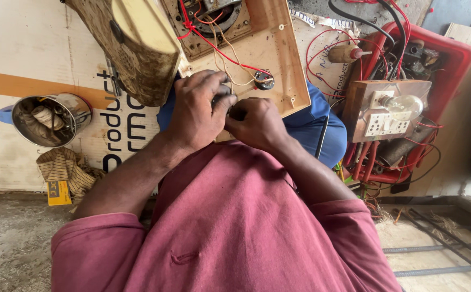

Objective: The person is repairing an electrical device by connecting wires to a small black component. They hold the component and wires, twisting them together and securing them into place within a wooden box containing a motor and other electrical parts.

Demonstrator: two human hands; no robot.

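This looks like a small repair workshop set up on the floor. A flattened cardboard sheet (24, 65) serves as the work surface over rough concrete (8, 243). To the right, a red plastic crate (457, 59) holds tangled wires and parts, with a wooden test board (387, 108) carrying sockets and a bulb (403, 105). An opened appliance base (268, 48) with exposed wiring lies in the middle.
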